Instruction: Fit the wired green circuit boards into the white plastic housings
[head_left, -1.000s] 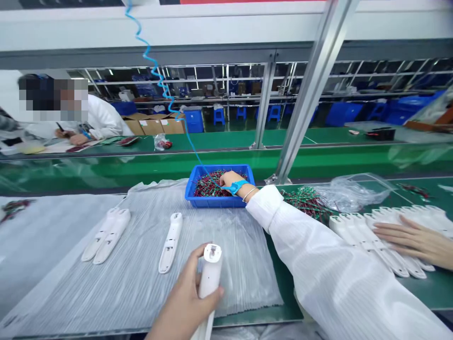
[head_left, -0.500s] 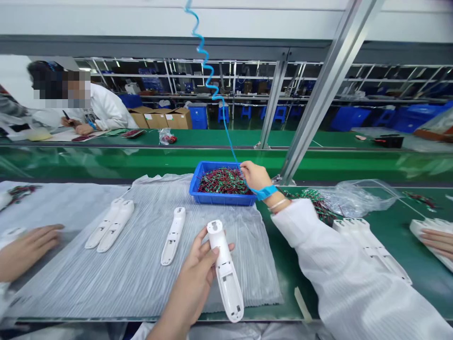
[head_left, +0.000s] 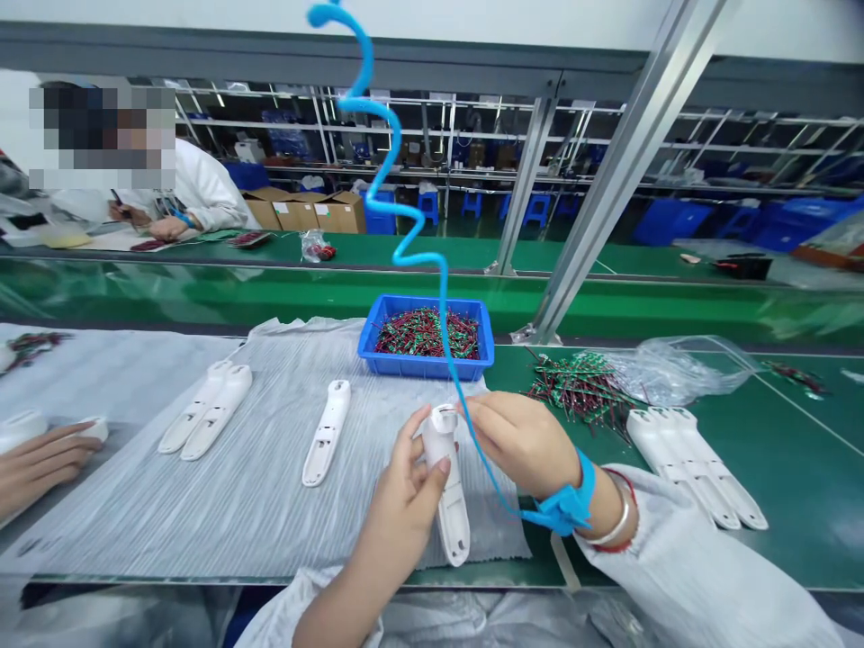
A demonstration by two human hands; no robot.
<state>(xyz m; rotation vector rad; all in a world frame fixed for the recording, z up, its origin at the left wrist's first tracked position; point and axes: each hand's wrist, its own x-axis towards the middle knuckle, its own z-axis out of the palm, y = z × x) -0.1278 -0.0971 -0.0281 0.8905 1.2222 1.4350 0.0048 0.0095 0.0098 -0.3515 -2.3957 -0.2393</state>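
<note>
My left hand is wrapped round a long white plastic housing, tilted with its rounded head up and its open channel toward me. At that head, my right hand is closed in a pinch. A thin reddish wire shows at the head's opening by the fingertips; its far end is hidden. Just beyond both hands stands a blue bin filled with red and green wires. Another white housing lies left of my left hand, on the pale cloth.
Two more housings lie further left. Several housings sit at right near a wire pile and clear plastic bag. A coiled blue cord hangs to my right wrist. Another person's hand rests at far left; a co-worker sits opposite.
My right hand has come back from the blue bin to the head of the housing. My left hand has shifted slightly right with the housing. The hand at far right has left view.
</note>
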